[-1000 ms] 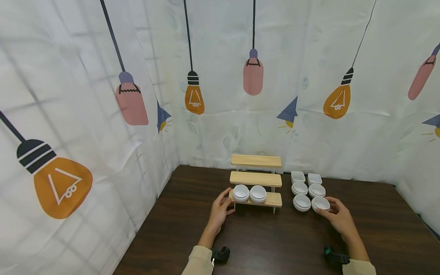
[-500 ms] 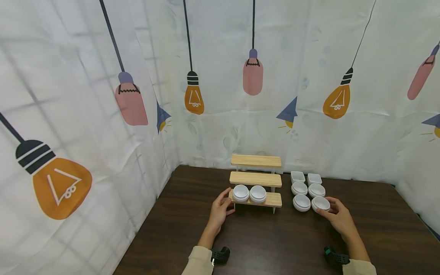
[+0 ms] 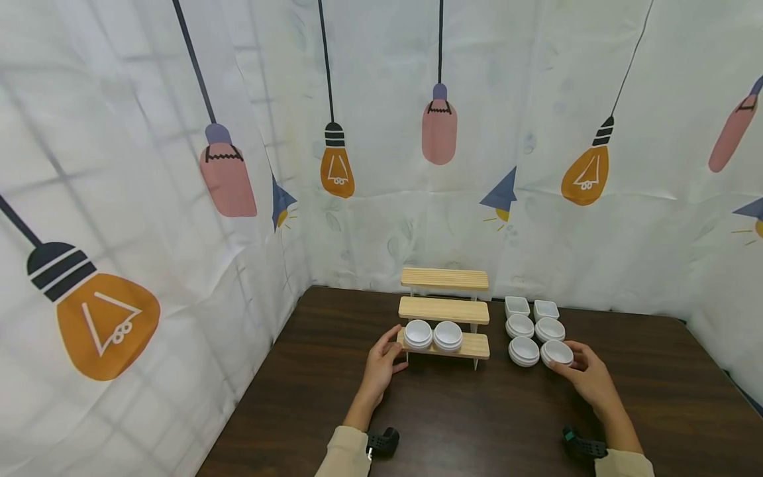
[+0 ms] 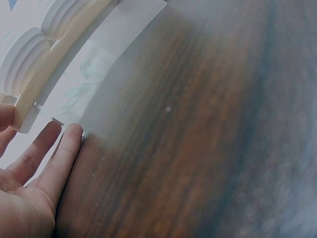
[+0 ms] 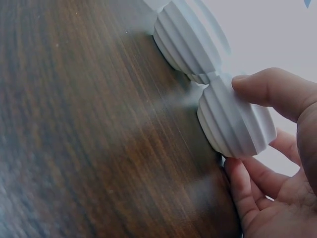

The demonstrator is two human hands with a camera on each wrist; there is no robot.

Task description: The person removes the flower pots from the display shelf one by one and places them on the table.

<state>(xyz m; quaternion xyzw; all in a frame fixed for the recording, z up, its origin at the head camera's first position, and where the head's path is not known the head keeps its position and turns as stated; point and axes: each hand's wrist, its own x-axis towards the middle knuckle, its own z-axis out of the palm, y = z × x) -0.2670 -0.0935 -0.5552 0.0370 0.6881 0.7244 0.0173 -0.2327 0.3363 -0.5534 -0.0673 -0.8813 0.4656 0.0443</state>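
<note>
In the head view, a three-tier wooden display stand (image 3: 444, 309) with pale slatted boards stands at the back of the table. Two white ridged bowls (image 3: 418, 334) sit side by side on its lowest board. My left hand (image 3: 379, 366) holds the left end of that board, with some fingers (image 4: 62, 161) beside the stand's clear leg. To the right, white dishes stand in two columns. My right hand (image 3: 587, 377) grips the nearest right round bowl (image 5: 233, 119), thumb on its near side and fingers at its right. This bowl stands against a neighbouring ridged bowl (image 5: 185, 39).
Behind the gripped bowl are more round bowls (image 3: 520, 326) and two square dishes (image 3: 516, 306) at the back. A white curtain (image 3: 369, 245) with printed lamps hangs behind the dark wooden table (image 3: 465, 417). Each wrist wears a black strap (image 3: 383, 442).
</note>
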